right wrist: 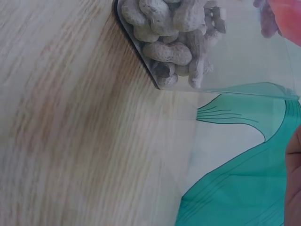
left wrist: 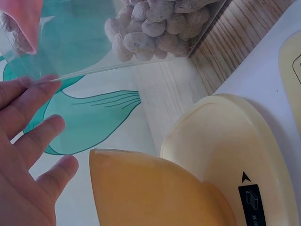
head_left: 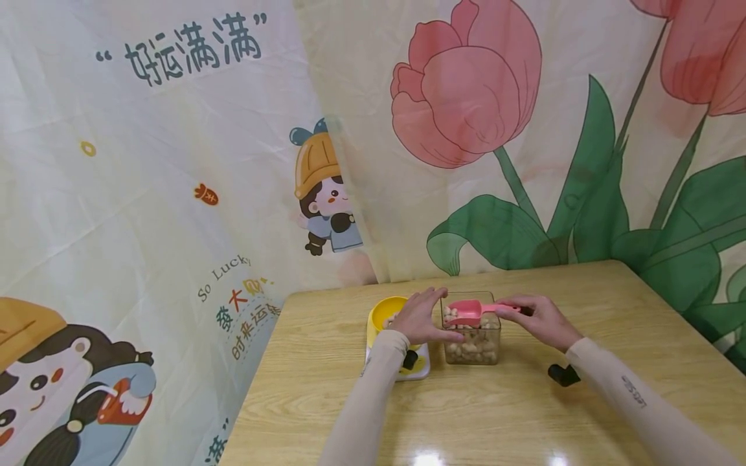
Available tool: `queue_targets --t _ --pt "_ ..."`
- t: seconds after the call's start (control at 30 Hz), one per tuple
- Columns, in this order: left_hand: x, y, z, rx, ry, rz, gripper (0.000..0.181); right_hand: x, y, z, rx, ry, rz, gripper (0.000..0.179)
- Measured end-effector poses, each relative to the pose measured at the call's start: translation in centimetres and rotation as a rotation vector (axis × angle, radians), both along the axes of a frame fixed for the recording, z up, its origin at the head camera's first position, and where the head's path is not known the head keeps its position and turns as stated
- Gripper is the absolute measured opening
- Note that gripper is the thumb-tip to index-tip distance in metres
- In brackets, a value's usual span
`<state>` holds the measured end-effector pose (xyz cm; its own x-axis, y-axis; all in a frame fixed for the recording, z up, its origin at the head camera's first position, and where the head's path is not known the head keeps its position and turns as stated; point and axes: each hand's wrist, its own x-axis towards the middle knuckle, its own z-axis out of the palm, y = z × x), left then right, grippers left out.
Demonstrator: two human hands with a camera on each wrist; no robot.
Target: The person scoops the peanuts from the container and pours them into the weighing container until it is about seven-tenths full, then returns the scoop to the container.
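Note:
A clear box [head_left: 493, 329] partly filled with unshelled peanuts [left wrist: 153, 23] stands on the table. My left hand [head_left: 416, 320] is spread across the box's left side, thumb at the front wall and fingertips right at the rim. Between thumb and fingers, my right hand [head_left: 544, 320] pinches the handle of a pink scoop [head_left: 466, 312], whose head is over the box opening. Peanuts show around the scoop's tip. Directly left of the box is a yellow bowl [head_left: 386, 310] with some peanuts inside, partly hidden by my left hand.
The yellow bowl sits on a yellow stand with a white base [head_left: 426, 373]. A wooden table [head_left: 513, 421] carries everything, with its far edge close behind the box. Printed cloth [head_left: 373, 194] with tulips and cartoon figures hangs behind and to the left. Black wrist devices [head_left: 563, 374] protrude under my forearms.

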<state>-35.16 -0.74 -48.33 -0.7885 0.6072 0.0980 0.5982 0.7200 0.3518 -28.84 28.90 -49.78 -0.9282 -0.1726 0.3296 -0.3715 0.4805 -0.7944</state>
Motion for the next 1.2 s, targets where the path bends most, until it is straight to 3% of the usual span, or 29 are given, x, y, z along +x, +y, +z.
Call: queue_targets --t 0.3,0.57,0.73,0.87,1.07,1.2 --pt "0.2 -0.5 0.3 -0.01 0.01 0.009 0.112 -0.1 0.1 -0.5 0.003 -0.01 -0.064 0.036" --pt "0.5 -1.0 1.0 -0.045 0.043 0.009 0.117 -0.3 0.3 -0.2 -0.018 -0.001 -0.044 0.034" --pt "0.4 -2.9 2.3 -0.027 0.076 0.026 0.117 -0.2 0.3 -0.1 -0.011 -0.001 -0.042 0.035" --pt "-0.1 -5.3 2.9 -0.041 0.114 0.086 0.116 0.0 0.4 0.1 -0.008 -0.003 -0.049 0.035" --pt "-0.6 -9.1 1.3 -0.021 0.123 0.19 0.118 0.1 0.3 0.3 0.009 -0.01 -0.065 0.039" --pt "-0.4 -10.7 -0.6 -0.011 0.061 0.259 0.118 0.2 0.1 0.7 0.016 -0.019 -0.064 0.04"
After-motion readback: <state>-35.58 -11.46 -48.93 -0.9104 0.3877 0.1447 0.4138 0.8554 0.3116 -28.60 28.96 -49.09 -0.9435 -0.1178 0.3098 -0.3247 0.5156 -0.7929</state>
